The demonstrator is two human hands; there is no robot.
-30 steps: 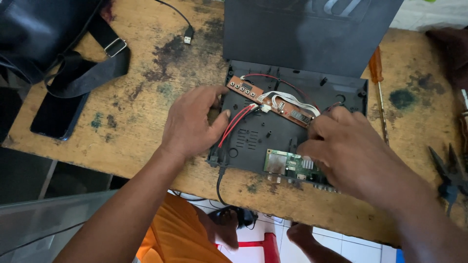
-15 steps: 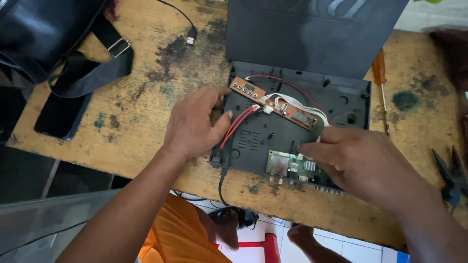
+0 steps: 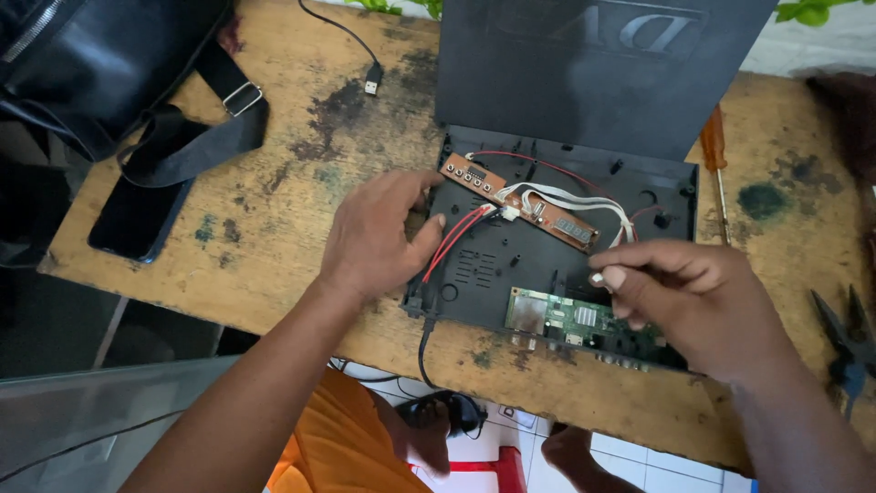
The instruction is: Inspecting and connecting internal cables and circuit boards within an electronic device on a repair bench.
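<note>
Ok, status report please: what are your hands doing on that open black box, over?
Left hand steadying the open black case at its left edge. Right hand pinching just above the green circuit board. Red wires run beside the left fingers.

The right hand (image 3: 689, 306) now sits lower and further right over the green circuit board (image 3: 584, 324) than a second ago, fingertips pinched above it. The left hand (image 3: 379, 237) holds the black case (image 3: 493, 265) edge slightly lower.
</note>
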